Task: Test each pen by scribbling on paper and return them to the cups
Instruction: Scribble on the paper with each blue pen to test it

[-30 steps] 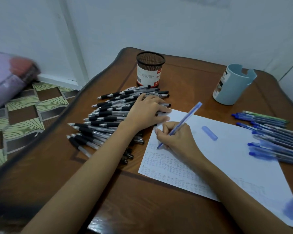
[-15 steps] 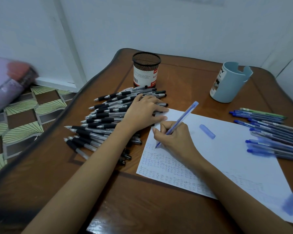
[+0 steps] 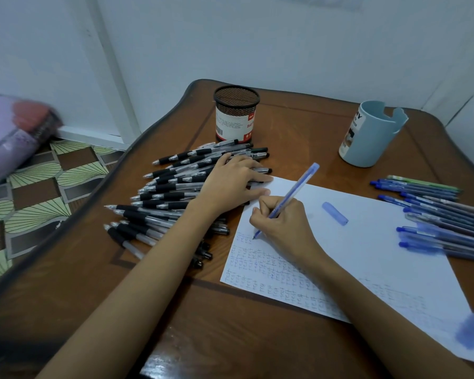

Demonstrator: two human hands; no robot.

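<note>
A person sits at a brown wooden table [image 3: 230,337], both bare forearms reaching forward over it. A white sheet of paper [image 3: 381,255] lies in front of them, and everything here is placed from that sheet. Its near left part is covered with rows of small blue scribbles.

On the paper's left half, just beyond the scribbles, the right hand [image 3: 285,222] pinches a blue pen [image 3: 293,192] between thumb and curled fingers. The tip touches the sheet, and the barrel slants up and away to the right. The loose pen cap [image 3: 335,213] lies on the paper's middle, right of that hand.

Against the paper's left edge is a heap of black pens [image 3: 162,198]. The left hand [image 3: 230,184] lies flat on top of the heap with fingers straight and close together, the fingertips reaching the paper's far left corner.

At the paper's right edge a row of blue pens [image 3: 435,214] lies side by side, some overlapping the sheet.

Beyond the paper's far left corner stands a black mesh cup [image 3: 236,116], upright, with a white and red label. Beyond its far right side stands a pale blue cup [image 3: 367,138], which looks tilted in this wide view.
</note>
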